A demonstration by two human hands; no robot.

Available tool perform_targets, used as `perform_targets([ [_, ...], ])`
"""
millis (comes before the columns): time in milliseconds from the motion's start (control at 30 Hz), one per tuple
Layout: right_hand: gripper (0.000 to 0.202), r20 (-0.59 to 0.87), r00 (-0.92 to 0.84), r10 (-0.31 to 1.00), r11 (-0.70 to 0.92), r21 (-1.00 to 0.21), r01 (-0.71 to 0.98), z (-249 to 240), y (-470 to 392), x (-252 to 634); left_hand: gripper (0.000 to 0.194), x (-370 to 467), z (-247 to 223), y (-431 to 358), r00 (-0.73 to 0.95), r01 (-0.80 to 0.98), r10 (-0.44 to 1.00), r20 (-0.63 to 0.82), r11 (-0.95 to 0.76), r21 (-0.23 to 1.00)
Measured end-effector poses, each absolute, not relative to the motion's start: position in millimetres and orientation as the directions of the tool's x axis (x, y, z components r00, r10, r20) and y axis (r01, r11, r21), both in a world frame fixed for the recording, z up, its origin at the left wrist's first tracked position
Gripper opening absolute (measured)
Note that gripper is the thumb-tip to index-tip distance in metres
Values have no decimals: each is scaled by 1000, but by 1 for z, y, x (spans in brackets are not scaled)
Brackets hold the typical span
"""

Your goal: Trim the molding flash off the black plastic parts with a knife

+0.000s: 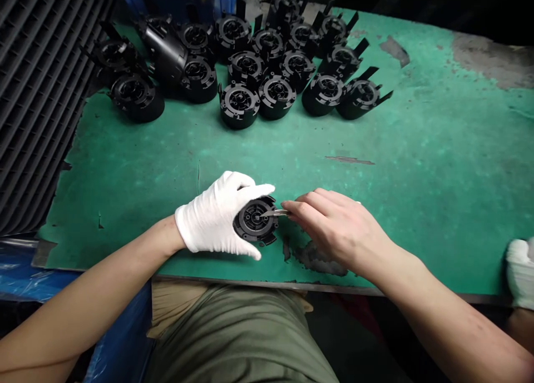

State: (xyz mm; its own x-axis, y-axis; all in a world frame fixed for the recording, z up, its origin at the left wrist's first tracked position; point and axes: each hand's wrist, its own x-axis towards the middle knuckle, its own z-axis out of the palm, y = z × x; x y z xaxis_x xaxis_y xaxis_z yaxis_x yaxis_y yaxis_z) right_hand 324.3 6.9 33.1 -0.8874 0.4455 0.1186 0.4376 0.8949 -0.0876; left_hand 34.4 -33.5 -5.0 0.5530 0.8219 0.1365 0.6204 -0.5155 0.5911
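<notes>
Housing (255, 227), one, clamped in left hand (221, 213) near counter's (417, 177) front edge; one tool (273, 212) pinched in right hand (337, 222); about eighteen parts (246, 66) toward far edge. Black, round, ribbed housing.

Part (250, 230) before clustered housings (240, 115)

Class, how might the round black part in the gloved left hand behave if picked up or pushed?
The black part is probably stiff and fairly light: it looks like moulded plastic with a ribbed face. The tabs jutting from its rim could be fragile if squeezed. Its round outline suggests rolling on edge, though those tabs would likely interrupt it.
</notes>
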Motion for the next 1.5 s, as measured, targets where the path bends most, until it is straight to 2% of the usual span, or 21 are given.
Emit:
perform_targets([
  [233, 23, 107, -886, 451, 892, -4, 453, 44, -2, 319, 99, 34, -8, -30, 605, 486, 767, 214, -568, 665],
  [467, 25, 103, -880, 465, 882, 32, 470, 47, -18, 319, 92, 36, -8, -29, 587, 472, 769, 252, -578, 665],
  [633, 25, 115, -859, 499, 865, 6, 503, 44, -29, 318, 90, 36, -8, -29, 578, 470, 773, 260, -576, 669],
  [733, 20, 164, -830, 533, 845, -57, 531, 39, -31, 318, 93, 35, -11, -30, 575, 475, 778, 255, -570, 670],
  [867, 18, 213, -710, 671, 739, -261, 621, 32, -33, 324, 104, 37, -18, -32, 518, 516, 793, 321, -589, 622],
  [967, 22, 180, -593, 785, 608, -405, 682, 24, -41, 334, 110, 44, -20, -36, 463, 614, 820, 338, -571, 544],
  [1067, 27, 139, -527, 838, 527, -458, 716, 15, -53, 349, 109, 53, -18, -42, 448, 668, 837, 315, -547, 504],
  [1200, 30, 139, -460, 877, 471, -437, 767, 11, -64, 374, 98, 69, -13, -40, 556, 591, 768, 317, -634, 499],
  [1367, 27, 157, -446, 881, 470, -386, 794, 21, -63, 400, 113, 107, -13, -15, 688, 448, 669, 283, -698, 559],
  [1500, 22, 150, -550, 822, 570, -230, 789, 26, -55, 415, 110, 136, -12, 0, 764, 346, 583, 277, -732, 587],
])
